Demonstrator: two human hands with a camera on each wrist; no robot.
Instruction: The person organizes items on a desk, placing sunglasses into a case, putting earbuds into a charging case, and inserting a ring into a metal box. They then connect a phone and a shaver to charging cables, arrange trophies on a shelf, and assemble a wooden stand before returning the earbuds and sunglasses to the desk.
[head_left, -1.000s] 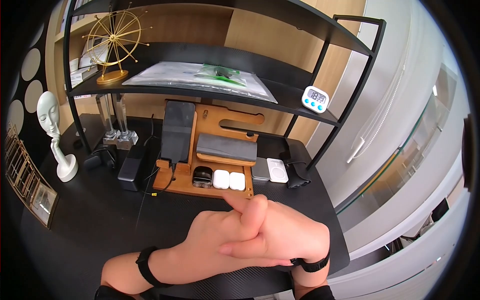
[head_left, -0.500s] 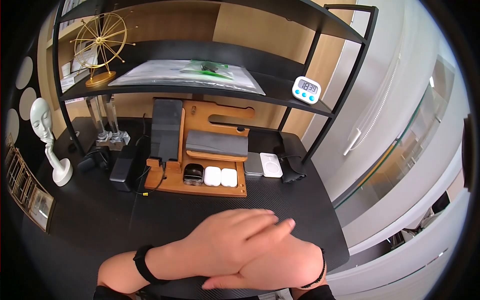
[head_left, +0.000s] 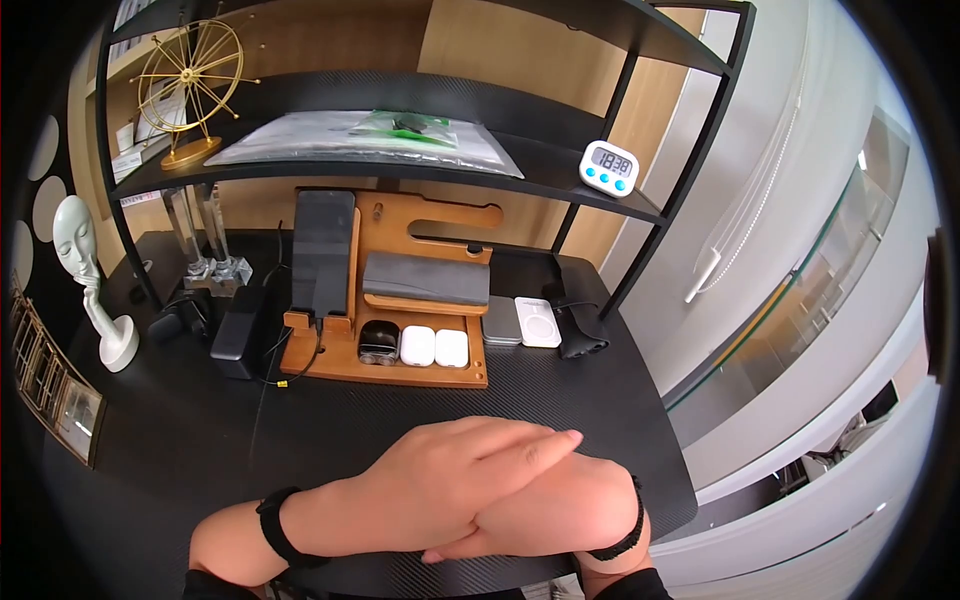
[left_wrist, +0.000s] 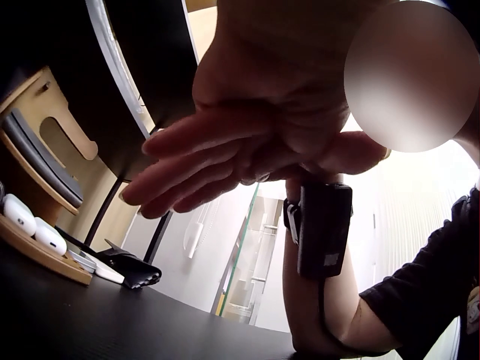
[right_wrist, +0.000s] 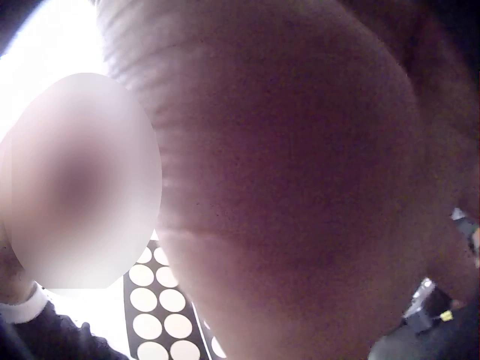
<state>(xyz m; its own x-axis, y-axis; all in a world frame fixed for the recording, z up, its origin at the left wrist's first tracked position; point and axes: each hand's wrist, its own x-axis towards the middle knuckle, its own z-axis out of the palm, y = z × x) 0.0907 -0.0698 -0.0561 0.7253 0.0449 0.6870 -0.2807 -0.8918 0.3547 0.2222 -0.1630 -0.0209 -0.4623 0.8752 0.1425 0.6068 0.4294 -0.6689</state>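
Note:
My left hand [head_left: 435, 475] lies across my right hand [head_left: 575, 505] above the front of the black desk [head_left: 340, 425]. Its fingers stretch toward the right, nearly straight, over the back of the right hand. From the other side the right hand points left under it, bent at the wrist, with one fingertip showing below the left palm. Neither hand holds an object. Black bands circle both wrists. Seen from the left wrist, straight fingers [left_wrist: 180, 161] stretch out beneath a palm, and a black device [left_wrist: 325, 229] is strapped to the right wrist. Skin fills most of the right wrist view.
Behind the hands, a wooden stand [head_left: 420, 375] bears a phone [head_left: 322, 255], a dark grey case [head_left: 425, 278] and small earphone cases. Left of it are a black box [head_left: 240, 335] and a white face figurine [head_left: 90, 285]. A white timer [head_left: 609, 168] sits on the black shelf [head_left: 560, 178].
My left hand's raised, bent fingers have straightened and lowered over the right hand. Both hands sit slightly lower. The head view has shifted, moving the desk things left; the timer's last digit has changed.

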